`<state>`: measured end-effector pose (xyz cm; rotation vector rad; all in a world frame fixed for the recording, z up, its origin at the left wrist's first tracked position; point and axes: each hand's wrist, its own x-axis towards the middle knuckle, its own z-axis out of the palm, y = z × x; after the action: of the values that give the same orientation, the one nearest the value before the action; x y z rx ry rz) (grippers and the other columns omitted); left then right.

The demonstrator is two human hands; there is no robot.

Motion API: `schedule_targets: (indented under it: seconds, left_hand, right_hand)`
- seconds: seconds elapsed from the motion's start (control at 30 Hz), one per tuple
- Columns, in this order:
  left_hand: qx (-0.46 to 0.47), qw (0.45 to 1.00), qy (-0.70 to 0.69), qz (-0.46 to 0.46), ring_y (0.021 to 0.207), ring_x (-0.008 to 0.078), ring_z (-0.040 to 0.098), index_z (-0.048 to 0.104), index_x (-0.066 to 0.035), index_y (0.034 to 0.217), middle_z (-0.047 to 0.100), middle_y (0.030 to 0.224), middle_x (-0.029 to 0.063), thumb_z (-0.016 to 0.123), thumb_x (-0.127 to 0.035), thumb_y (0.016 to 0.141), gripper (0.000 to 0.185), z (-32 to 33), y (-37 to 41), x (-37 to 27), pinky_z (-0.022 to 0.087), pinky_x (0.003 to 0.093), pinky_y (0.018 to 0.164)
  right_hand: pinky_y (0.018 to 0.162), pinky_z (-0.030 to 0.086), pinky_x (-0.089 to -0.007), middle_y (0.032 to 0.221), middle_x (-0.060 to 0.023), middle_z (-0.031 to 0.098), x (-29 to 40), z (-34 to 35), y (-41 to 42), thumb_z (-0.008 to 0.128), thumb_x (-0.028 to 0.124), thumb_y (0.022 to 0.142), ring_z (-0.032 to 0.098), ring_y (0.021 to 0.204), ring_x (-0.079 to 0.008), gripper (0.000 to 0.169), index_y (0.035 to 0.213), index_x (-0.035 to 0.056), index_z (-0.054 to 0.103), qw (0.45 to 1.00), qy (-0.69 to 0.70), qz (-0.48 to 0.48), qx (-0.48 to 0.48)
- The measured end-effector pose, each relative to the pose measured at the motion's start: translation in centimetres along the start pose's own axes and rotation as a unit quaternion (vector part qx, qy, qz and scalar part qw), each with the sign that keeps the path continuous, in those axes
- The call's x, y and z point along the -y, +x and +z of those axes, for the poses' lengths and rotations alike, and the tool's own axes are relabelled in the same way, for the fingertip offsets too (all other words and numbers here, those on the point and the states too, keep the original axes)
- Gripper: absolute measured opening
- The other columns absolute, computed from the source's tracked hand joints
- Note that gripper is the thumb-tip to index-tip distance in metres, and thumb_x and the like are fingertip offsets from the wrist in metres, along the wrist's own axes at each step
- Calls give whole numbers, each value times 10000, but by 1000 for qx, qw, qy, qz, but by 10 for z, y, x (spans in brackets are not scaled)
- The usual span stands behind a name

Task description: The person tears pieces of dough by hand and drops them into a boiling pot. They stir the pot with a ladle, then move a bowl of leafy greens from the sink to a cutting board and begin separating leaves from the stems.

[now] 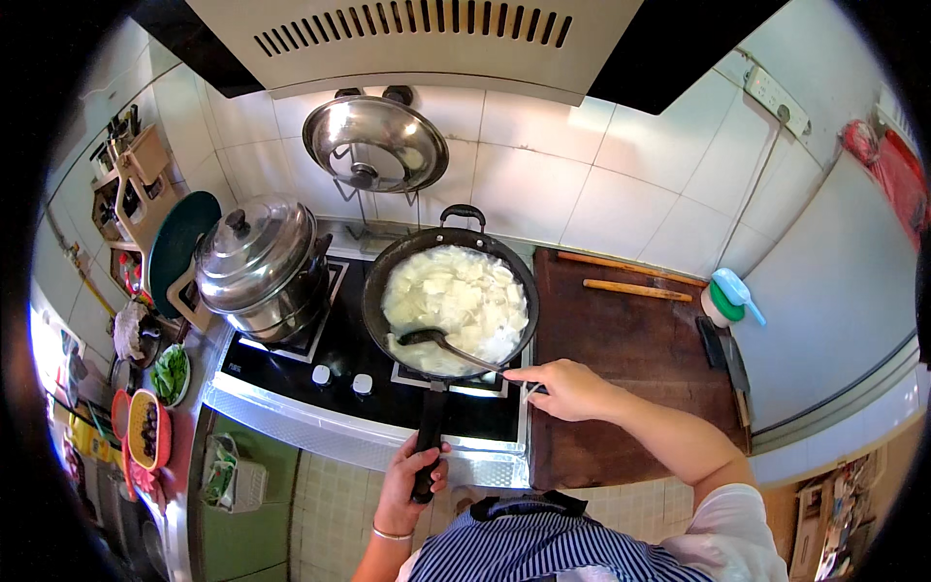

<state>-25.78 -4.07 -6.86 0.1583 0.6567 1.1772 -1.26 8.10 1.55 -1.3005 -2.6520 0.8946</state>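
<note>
A black wok [372, 320] stands on the right burner of a black gas stove [276, 367], holding white pieces that look like tofu [454, 291] in cloudy liquid. My left hand [414, 473] is closed round the wok's long black handle [430, 418]. In my right hand [567, 389] is the handle of a ladle or cooking spoon [465, 355]. Its dark head rests in the liquid near the wok's lower left side, partly among the white pieces.
Left of the wok stands a lidded steel steamer pot [254, 269]. A steel wok lid [374, 145] hangs on the tiled wall. To the right, a brown wooden board [618, 349] bears two rolling pins [636, 290]. A cleaver [736, 367] lies at its right edge. Leafy greens [170, 375] sit far left.
</note>
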Motion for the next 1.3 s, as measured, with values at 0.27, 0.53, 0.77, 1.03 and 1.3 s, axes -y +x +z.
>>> schedule_targets:
  seconds: [0.27,0.53,0.77,1.03,1.3]
  left_hand:
    - [7,1000,5,-9,554,139,471,458,15,988,540,890,124,510,5,800,196,-4,3,-1,390,248,418]
    - [-18,1000,10,-1,521,138,451,431,14,1025,538,892,147,508,4,787,250,-3,3,0,367,232,376]
    - [-17,1000,17,-4,533,138,455,441,8,1020,545,877,129,508,8,785,245,1,2,-2,370,244,387]
    - [-23,999,21,-16,531,141,461,454,5,1015,548,890,110,498,20,790,230,1,2,-3,376,253,401]
    - [-11,1000,4,-16,527,141,459,455,3,1016,543,878,107,513,8,787,236,0,2,-2,373,252,400]
  right_hand:
    - [744,474,-423,910,-161,614,13,-59,-37,567,130,771,585,842,-328,409,1174,194,544,994,-98,16,35]
    - [736,466,-430,890,-162,617,41,-110,-67,572,145,769,582,834,-328,382,1150,175,562,991,-112,44,57]
    - [694,484,-440,871,-175,623,30,-86,-53,543,112,765,600,804,-335,389,1153,128,555,982,-163,46,82]
    - [554,487,-402,752,-189,578,3,-9,-18,524,82,763,588,625,-313,427,1189,54,507,983,-181,22,-23]
    - [526,483,-388,727,-182,579,-14,25,41,554,57,715,598,640,-309,488,1197,29,483,978,-191,-10,-87]
